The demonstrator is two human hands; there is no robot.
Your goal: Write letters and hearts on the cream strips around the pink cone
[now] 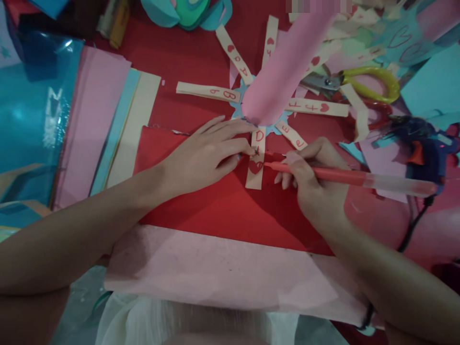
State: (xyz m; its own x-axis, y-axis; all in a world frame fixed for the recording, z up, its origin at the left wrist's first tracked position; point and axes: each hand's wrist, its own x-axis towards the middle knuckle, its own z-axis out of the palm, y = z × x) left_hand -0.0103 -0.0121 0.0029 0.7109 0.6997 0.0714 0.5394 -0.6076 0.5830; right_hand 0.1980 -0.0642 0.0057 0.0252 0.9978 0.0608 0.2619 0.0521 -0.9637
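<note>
My right hand [313,178] grips a red pen [345,177], its tip resting on a red heart drawn on a cream paper strip [256,160]. My left hand [208,151] lies flat with fingers spread on a red paper sheet [230,206], fingertips pinning that strip's left edge. The strip bears a letter D and belongs to a fan of cream strips [208,91] with red letters and hearts, spreading from a pink paper roll [283,67] on a blue cut-out.
Stacked pink, blue and cream sheets [108,124] lie at left beside shiny blue foil [32,115]. Yellow-handled scissors [362,81] and a blue glue gun [424,143] with its cord sit at right. A pale pink sheet [223,273] lies nearest me.
</note>
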